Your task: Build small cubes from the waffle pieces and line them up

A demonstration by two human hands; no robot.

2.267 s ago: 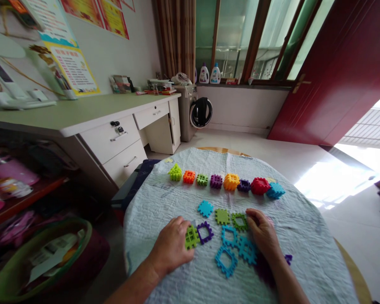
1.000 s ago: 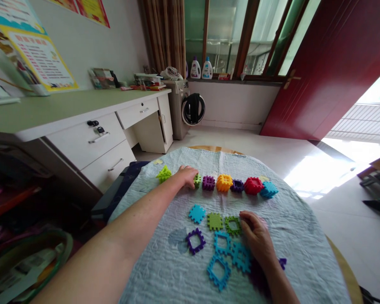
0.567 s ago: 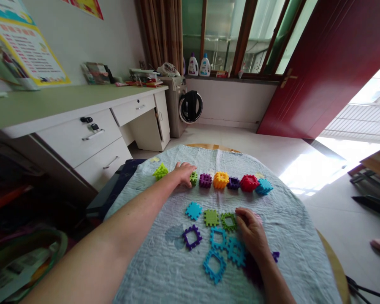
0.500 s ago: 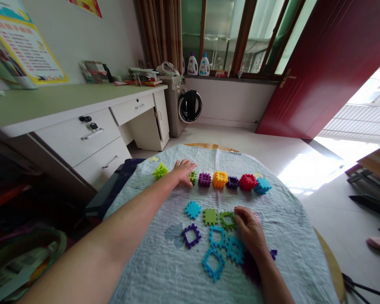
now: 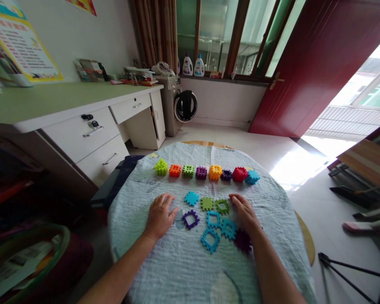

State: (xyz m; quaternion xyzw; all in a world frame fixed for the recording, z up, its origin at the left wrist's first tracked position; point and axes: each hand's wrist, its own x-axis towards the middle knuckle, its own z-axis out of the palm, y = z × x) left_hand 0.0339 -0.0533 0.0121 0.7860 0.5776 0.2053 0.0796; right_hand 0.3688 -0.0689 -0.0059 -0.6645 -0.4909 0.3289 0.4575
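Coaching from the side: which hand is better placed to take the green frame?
Right, probably: the right hand sits beside the green frame; the left hand lies farther off, beyond the purple frame.

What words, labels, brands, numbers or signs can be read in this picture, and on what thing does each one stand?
No text can be read: the printed lines on the yellow-bordered poster on the wall and the labels on the white laundry detergent bottles on the window sill are too small and blurred to read.
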